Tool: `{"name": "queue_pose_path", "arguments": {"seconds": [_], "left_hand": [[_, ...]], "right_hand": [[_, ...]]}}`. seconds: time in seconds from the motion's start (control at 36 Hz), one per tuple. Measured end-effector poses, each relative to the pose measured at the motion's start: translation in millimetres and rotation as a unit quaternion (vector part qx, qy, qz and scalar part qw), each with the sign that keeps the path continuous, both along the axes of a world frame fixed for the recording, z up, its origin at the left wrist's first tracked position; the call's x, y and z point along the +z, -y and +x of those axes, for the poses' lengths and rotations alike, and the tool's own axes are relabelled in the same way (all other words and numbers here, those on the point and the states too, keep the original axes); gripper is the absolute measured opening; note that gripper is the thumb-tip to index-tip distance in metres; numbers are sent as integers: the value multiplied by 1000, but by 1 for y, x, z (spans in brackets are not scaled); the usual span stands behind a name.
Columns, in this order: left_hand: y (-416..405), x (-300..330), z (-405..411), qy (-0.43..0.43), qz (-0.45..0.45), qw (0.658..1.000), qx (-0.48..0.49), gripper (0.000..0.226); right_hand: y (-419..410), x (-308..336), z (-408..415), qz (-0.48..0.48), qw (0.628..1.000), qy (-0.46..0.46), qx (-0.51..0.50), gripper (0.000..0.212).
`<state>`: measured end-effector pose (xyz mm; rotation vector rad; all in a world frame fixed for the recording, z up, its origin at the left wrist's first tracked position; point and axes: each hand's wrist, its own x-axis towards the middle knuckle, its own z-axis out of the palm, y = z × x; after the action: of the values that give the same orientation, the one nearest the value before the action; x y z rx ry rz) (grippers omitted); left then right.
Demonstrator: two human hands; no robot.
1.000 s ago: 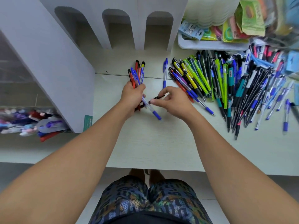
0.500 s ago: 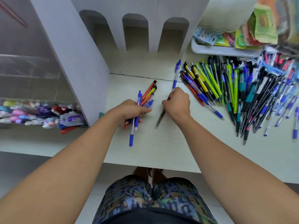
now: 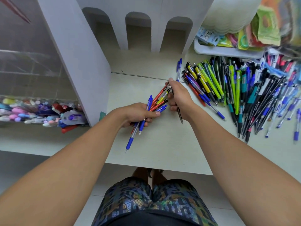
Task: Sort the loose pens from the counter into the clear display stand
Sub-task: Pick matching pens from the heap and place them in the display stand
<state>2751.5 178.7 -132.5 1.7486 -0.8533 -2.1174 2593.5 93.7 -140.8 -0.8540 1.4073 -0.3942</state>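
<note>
My left hand (image 3: 138,114) grips a bundle of blue, red and yellow pens (image 3: 158,99) over the middle of the white counter (image 3: 162,149); one blue pen (image 3: 130,141) sticks out below the fist. My right hand (image 3: 178,97) holds a dark pen (image 3: 180,115) and touches the upper ends of the bundle. A big spread of loose pens (image 3: 236,88) lies on the counter to the right. The clear display stand (image 3: 29,62) stands at the far left, behind a white panel (image 3: 78,62), with coloured pens in its lower tray (image 3: 39,111).
A white shelf unit with three arched openings (image 3: 138,30) stands at the back. A white tray (image 3: 228,52) with packaged goods sits at the back right. A single blue pen (image 3: 178,69) lies apart from the pile. The counter's front edge runs just above my patterned shorts.
My left hand's bundle has tilted so the pens point up and right. My right hand, with its dark pen, has moved in against the tops of the bundle. The view shifted slightly.
</note>
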Motion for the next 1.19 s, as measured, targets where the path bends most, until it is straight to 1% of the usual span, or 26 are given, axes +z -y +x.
{"name": "queue_pose_path", "arguments": {"seconds": [0.06,0.14,0.17,0.22,0.25,0.36,0.44,0.5,0.56,0.64,0.72,0.75,0.83,0.92,0.97,1.0,1.03,1.08,1.11,1.14,1.19], "left_hand": [[4,2,-2,-1,-4,1000,-20,25],[12,5,-5,3,-10,999,-43,28],[14,6,-7,4,-11,999,-47,28],[17,8,-10,8,-9,998,-57,26],[18,9,-13,10,-7,998,-58,24],[23,9,-24,0,-7,1000,-19,23],[27,7,-30,-12,-2,1000,-3,24],[28,6,-32,-21,-3,1000,2,22],[28,7,-35,-34,-1,999,2,21],[31,9,-38,-45,1,999,6,19],[34,9,-39,-45,4,999,-2,20],[35,9,-39,-44,8,999,-5,20],[35,9,-40,-41,14,999,-8,22],[35,9,-41,-25,11,1000,-7,22],[33,9,-40,-8,11,1000,-15,25],[30,9,-39,1,9,1000,-26,27],[28,9,-37,8,6,999,-44,29],[23,9,-32,20,-12,997,-80,31],[21,9,-29,26,-21,996,-86,30],[20,10,-26,31,-28,996,-85,28],[19,12,-20,34,-34,996,-78,27]], "right_hand": [[1,-1,0,-48,999,-12,15,23],[4,0,-4,-82,996,-32,14,18],[5,0,-6,-91,995,-30,16,19],[6,0,-11,-110,993,-37,29,30],[6,0,-13,-118,992,-42,31,33],[5,0,-18,-141,988,-53,40,22],[2,3,-19,-150,987,-43,38,25],[2,5,-21,-155,987,-31,25,32],[5,4,-24,-149,988,-37,22,38],[8,4,-28,-156,986,-54,31,42],[10,5,-30,-139,989,-46,6,54],[10,5,-31,-135,990,-42,4,51],[11,4,-33,-132,990,-37,13,36],[10,0,-33,-123,990,-63,6,28],[12,-3,-33,-125,988,-90,7,11],[15,-5,-32,-126,986,-107,5,18],[18,-6,-31,-119,985,-122,7,30],[24,-2,-26,-94,983,-153,22,48],[27,1,-24,-77,982,-165,43,50],[30,3,-20,-58,981,-170,68,46],[34,10,-12,-29,983,-158,94,31]]}}
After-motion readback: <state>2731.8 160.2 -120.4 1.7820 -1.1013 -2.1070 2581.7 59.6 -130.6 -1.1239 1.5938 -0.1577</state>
